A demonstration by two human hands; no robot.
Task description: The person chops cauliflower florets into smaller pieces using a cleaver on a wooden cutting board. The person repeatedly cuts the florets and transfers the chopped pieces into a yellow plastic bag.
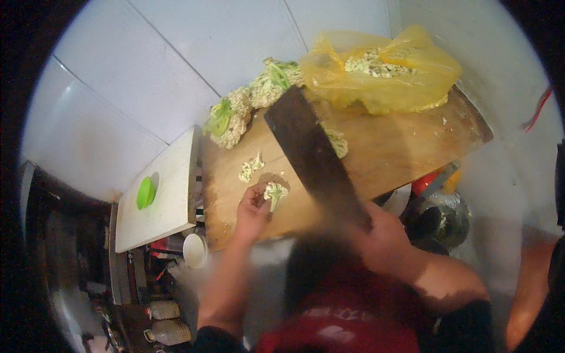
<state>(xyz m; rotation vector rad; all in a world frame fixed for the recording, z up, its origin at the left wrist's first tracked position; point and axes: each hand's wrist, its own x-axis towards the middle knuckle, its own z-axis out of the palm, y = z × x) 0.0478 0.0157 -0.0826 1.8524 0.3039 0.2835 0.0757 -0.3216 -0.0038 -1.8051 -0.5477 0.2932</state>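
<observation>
My left hand holds a small cauliflower floret over the wooden board. My right hand grips a large dark cleaver, its broad blade raised in front of me and hiding part of the board. Cut cauliflower pieces lie just beyond my left hand. Another piece shows past the blade's right edge. Two cauliflower heads with green leaves, one at the left and one beside it, rest at the far edge by the wall. A yellow plastic bag with chopped cauliflower inside stands at the back right.
A white table with a green bowl adjoins on the left. Below it are a white tub and plastic jugs. A tiled wall bounds the far side. Another person's arm is at the right edge.
</observation>
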